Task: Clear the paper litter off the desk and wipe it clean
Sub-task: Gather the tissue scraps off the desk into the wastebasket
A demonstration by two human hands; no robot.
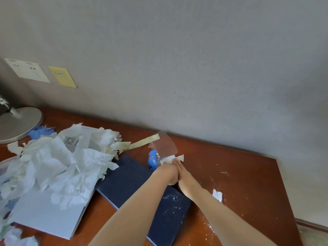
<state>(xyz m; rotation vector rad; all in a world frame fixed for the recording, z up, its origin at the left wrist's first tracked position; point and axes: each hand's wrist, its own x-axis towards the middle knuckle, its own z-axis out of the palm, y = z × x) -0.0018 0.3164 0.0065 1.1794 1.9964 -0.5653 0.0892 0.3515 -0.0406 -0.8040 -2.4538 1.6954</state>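
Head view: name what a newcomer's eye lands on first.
The heap of crumpled white paper covering the desk's left half stands out first. Next, both hands, left hand and right hand, meet mid-desk at a white wipe by a blue packet. White crumbs dot the red-brown desk at right.

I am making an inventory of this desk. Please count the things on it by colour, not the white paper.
Dark blue: 1, notebook
Light blue: 2, wipes pack, folder
Grey: 1, lamp base
Yellowish: 1, paper strip
Total: 5
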